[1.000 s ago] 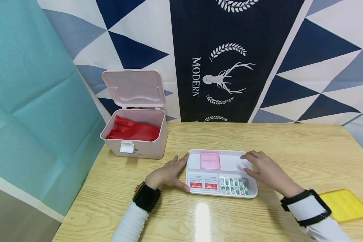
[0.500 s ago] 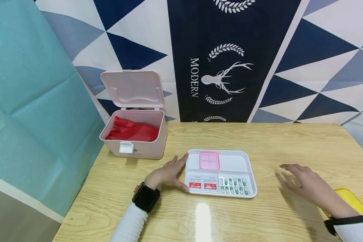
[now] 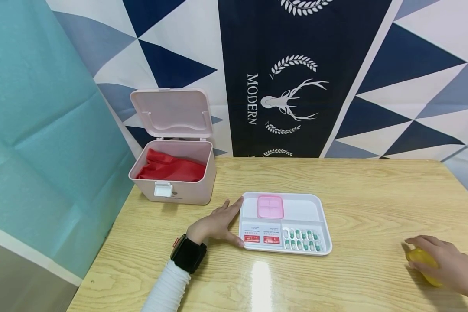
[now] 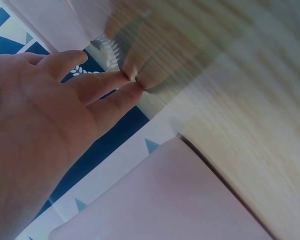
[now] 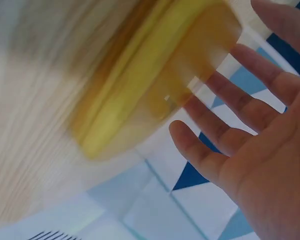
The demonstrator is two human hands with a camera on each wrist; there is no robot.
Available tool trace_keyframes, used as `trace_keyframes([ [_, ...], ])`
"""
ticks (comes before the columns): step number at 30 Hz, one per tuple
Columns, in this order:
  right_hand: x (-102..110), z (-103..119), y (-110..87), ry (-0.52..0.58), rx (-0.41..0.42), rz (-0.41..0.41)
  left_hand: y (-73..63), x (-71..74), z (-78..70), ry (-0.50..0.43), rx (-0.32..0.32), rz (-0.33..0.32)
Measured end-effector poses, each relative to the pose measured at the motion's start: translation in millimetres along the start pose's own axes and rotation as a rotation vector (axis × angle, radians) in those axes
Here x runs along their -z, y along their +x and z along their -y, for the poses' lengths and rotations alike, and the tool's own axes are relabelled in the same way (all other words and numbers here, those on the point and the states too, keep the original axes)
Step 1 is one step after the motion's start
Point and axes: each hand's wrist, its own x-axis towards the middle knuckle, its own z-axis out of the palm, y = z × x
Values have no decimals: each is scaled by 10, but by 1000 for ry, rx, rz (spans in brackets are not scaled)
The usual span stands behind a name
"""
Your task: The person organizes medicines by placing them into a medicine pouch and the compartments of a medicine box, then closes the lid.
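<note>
A white compartment tray (image 3: pixel 302 210) lies on the table in the head view. It holds a pink four-section pill case (image 3: pixel 270 207), two white-and-red packets (image 3: pixel 261 236) and a blister pack of green-and-white capsules (image 3: pixel 302 241). Spread at the tray's left end, my left hand (image 3: pixel 217 224) has its thumb and fingertips at the rim; its fingers look fairly straight in the left wrist view. Far right, my right hand (image 3: pixel 446 264) is over a yellow case (image 3: pixel 421 258), partly hidden beneath it. From the right wrist, the fingers extend beside the blurred yellow case (image 5: pixel 160 70), with no clear grip.
A pale pink box (image 3: pixel 187 193) with its lid raised stands at the back left, red cloth (image 3: pixel 171 167) inside. Behind the wooden table (image 3: pixel 359 190) hangs a patterned backdrop (image 3: pixel 281 99). A teal sheet (image 3: pixel 50 130) covers the left side.
My right hand has left the tray's right end and travelled right to the yellow case. The left hand and the tray stay in place.
</note>
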Motion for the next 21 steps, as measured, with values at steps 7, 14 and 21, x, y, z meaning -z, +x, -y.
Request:
trace_keyframes([
  [7,-146,-246,-212,65,91,-77,-5,-8,-2,6,8,-6],
  [14,-227,-321,-281,118,179,-90,0,-5,-5,-1,3,-6],
  [21,-267,-337,-281,-7,190,-90,-5,-3,-5,-18,0,-4],
])
